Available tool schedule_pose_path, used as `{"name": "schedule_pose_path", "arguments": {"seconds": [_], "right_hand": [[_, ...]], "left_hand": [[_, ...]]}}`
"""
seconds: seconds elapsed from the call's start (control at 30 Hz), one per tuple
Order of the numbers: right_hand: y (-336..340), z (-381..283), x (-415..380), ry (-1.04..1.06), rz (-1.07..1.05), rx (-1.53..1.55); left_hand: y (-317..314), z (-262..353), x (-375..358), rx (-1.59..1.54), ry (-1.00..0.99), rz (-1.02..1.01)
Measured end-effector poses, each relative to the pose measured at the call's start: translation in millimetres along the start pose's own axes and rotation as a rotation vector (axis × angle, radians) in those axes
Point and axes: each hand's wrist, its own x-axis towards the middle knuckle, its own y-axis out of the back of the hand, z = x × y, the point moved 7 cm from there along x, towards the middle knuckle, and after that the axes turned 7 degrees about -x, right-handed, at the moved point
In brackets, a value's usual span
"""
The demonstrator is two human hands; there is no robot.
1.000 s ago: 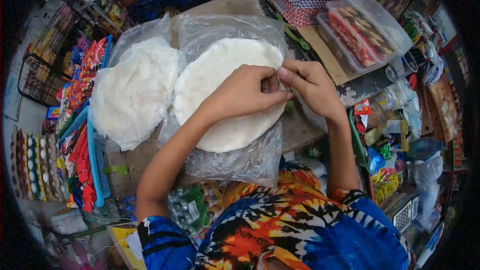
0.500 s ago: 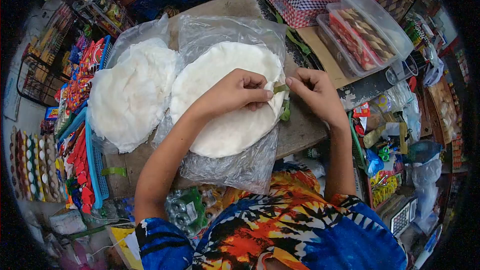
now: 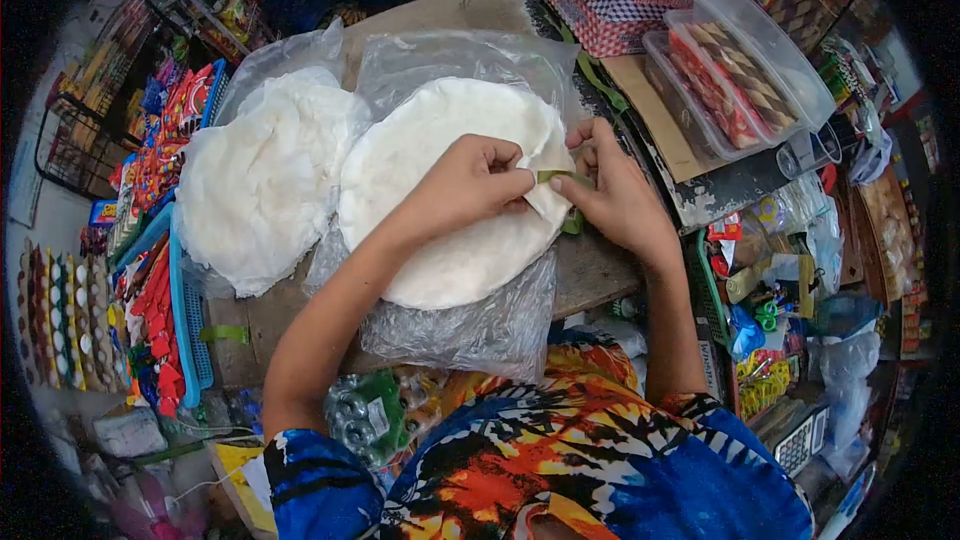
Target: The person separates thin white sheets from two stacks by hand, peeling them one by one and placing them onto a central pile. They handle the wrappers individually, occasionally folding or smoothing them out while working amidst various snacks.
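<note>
Brown wood underlies a smooth white disc, its edge pinched.

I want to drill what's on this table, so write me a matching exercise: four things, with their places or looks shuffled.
1. Large white round
2. Short green strip
3. Stacked boxes
4. Nearest blue basket

A. Checkered, beside the lidless clear container
B. At the person's left, holding red packets
C. Between the left hand and right hand
D. Lying on clear plastic

Pairs: 1-D, 2-C, 3-A, 4-B
</note>
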Motion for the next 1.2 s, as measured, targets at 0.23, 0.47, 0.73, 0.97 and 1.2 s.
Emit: {"name": "schedule_pose_path", "arguments": {"seconds": [0.23, 0.47, 0.73, 0.97, 1.2], "right_hand": [[-6.4, 3.8, 1.1, -0.079, -0.044, 0.049], [-9.9, 6.7, 3.0, -0.068, -0.031, 0.103], [-3.1, -6.1, -2.1, -0.036, -0.088, -0.045], [1.3, -83.2, 14.0, 0.397, 0.072, -0.420], [-71.0, -111.0, 33.6, 0.882, -0.105, -0.497]], "left_hand": [[54.9, 18.6, -54.1, 0.079, -0.035, 0.220], [108.1, 9.3, -118.3, -0.124, -0.005, 0.521], [136.9, -25.7, -166.3, -0.230, -0.025, 0.653], [120.7, -4.4, -138.5, -0.135, -0.087, 0.716], [94.5, 28.3, -131.1, -0.076, -0.327, 0.662]]}}
